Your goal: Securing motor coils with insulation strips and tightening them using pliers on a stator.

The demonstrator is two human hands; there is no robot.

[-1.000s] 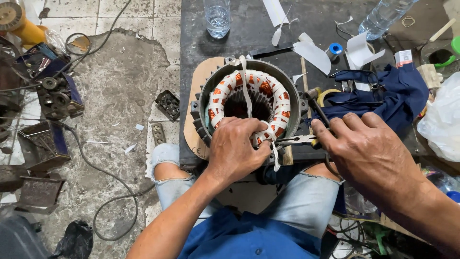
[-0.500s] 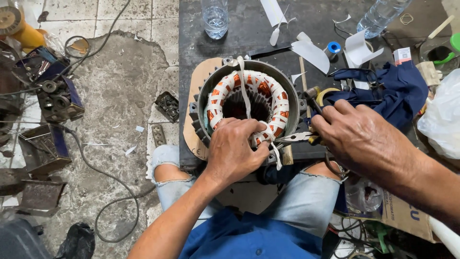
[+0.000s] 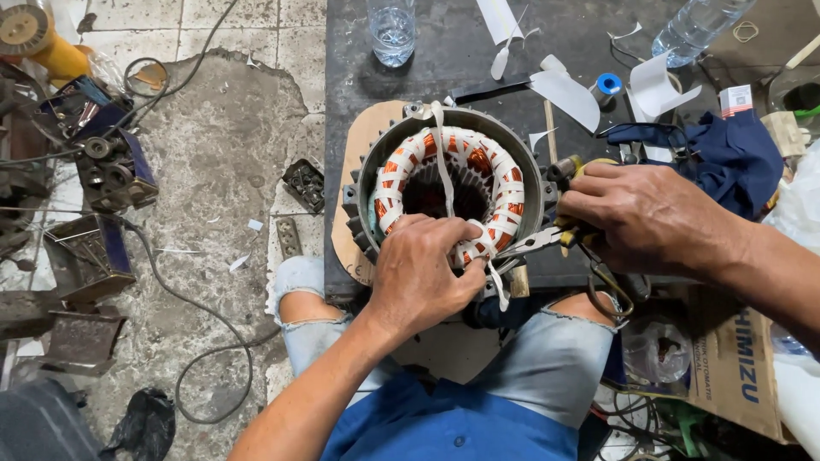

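Note:
A round metal motor stator [image 3: 450, 183] with copper windings wrapped in white tape stands on a tan board at the near edge of a dark table [image 3: 359, 102]. My left hand [image 3: 423, 273] grips the near side of the winding and a strand of white tape [image 3: 496, 286] that hangs down from it. My right hand [image 3: 636, 218] holds long-nose pliers [image 3: 534, 243] with yellow handles, their tip pointing left at the winding just beside my left fingers. Another white tape strip [image 3: 442, 158] lies across the ring's opening.
A blue cloth [image 3: 726, 158], paper scraps, a small blue tape roll [image 3: 607, 84], a glass of water [image 3: 393, 30] and a plastic bottle [image 3: 696, 26] lie on the table. Motor parts and cables litter the floor at left. A cardboard box [image 3: 739, 358] sits by my right knee.
My right hand has shifted slightly to the right with the pliers, their tip staying at the winding. My left hand stays on the near side of the coil.

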